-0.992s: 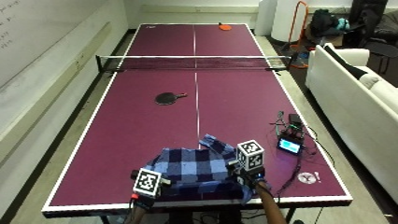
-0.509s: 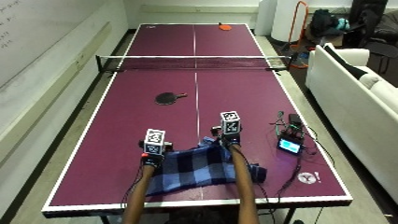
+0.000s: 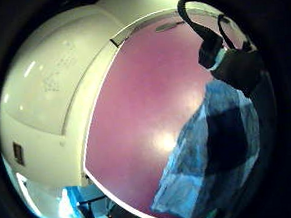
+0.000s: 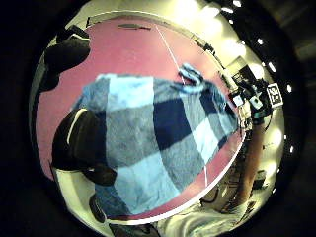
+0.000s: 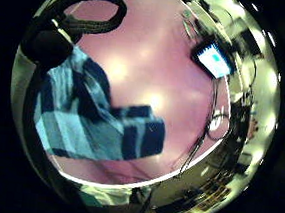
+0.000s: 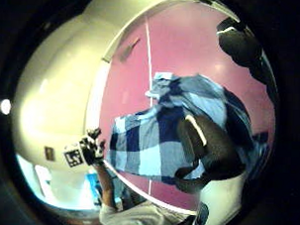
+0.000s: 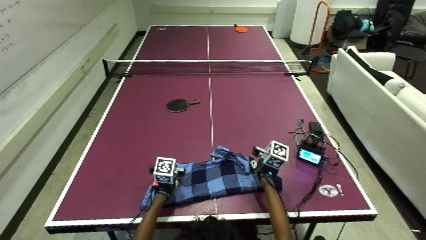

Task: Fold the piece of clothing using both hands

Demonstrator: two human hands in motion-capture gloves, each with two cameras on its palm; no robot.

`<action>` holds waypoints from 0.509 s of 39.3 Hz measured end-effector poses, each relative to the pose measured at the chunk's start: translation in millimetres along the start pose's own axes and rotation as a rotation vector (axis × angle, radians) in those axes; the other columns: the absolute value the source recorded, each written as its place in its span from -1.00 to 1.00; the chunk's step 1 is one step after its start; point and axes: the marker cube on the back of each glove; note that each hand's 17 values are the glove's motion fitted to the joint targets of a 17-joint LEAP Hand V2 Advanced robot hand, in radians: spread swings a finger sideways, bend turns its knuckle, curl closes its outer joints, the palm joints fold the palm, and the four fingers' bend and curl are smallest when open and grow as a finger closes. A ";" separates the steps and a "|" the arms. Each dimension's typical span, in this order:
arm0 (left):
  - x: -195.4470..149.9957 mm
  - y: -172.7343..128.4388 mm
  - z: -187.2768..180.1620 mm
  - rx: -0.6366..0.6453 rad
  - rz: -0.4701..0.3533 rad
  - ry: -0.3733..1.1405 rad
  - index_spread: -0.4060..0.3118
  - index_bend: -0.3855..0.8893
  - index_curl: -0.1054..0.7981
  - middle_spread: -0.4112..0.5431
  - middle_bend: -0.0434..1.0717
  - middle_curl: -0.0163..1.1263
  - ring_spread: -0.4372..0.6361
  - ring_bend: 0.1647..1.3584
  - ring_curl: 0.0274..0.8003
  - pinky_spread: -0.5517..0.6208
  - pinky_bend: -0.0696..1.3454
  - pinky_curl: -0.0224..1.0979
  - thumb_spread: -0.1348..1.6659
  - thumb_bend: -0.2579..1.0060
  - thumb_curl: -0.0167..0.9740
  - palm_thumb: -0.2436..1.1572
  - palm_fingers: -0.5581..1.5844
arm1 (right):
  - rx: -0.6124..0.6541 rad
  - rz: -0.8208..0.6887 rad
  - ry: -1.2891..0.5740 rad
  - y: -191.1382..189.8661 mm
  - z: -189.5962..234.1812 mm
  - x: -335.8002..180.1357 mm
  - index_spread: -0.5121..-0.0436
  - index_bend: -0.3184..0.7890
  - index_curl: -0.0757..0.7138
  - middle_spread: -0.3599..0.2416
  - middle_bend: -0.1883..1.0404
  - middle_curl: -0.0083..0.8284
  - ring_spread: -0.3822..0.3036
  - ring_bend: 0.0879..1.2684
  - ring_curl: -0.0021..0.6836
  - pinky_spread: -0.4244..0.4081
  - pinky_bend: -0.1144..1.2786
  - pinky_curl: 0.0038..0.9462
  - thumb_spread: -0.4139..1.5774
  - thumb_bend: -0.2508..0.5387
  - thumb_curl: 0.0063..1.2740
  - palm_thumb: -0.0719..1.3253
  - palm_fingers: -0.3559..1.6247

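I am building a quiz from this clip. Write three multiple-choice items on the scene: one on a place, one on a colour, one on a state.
1. Where does the black paddle lie?
A. Between net and clothing
B. Beyond the net
C. On the sofa

2. What colours is the checked clothing?
A. Red and white
B. Blue, in dark and light squares
C. Plain green

3. How does the clothing lie?
A. Hanging in the air
B. Rolled into a ball
C. Spread on the table at the near edge

Answers: 1 A, it lies on the near half, before the net. 2 B, the outside view shows blue checks. 3 C, it rests flat between the left hand and the right hand.
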 end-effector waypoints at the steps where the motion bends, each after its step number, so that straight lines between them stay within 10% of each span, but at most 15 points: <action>1: 0.9 7.9 12.3 -0.060 0.007 0.000 -0.49 -0.21 0.12 -0.71 -0.53 -0.17 -0.77 -0.14 0.01 -0.26 -0.47 -0.19 0.56 -0.59 -0.43 0.36 0.27 | 0.000 0.045 -0.004 5.4 0.1 11.4 -0.31 -0.23 -0.10 -0.71 -0.18 0.03 -0.67 -0.23 0.15 -0.25 -0.12 -0.21 0.44 -0.47 -0.55 0.22 0.19; 10: 14.4 102.4 -38.2 -0.362 0.057 -0.026 -0.40 -0.14 0.11 -0.53 -0.70 -0.27 -0.50 -0.32 -0.08 0.01 -0.50 -0.20 0.50 -0.77 -0.57 -0.14 0.12 | -0.217 0.343 -0.047 71.4 33.4 77.3 -0.14 -0.39 -0.22 -0.28 -0.33 -0.01 -0.18 -0.32 0.11 0.18 -0.05 -0.18 0.62 -0.49 -0.59 0.06 -0.10; 20: 17.8 100.7 -23.1 -0.404 -0.018 0.107 -0.22 -0.20 0.08 -0.18 -0.69 -0.34 0.10 -0.46 -0.17 0.48 -0.46 -0.22 0.49 -0.68 -0.67 -0.57 -0.17 | -0.166 0.277 0.145 80.8 56.3 89.7 0.05 -0.34 -0.37 0.04 -0.27 -0.01 0.10 -0.20 0.10 0.55 -0.18 -0.27 0.70 -0.39 -0.60 -0.07 -0.28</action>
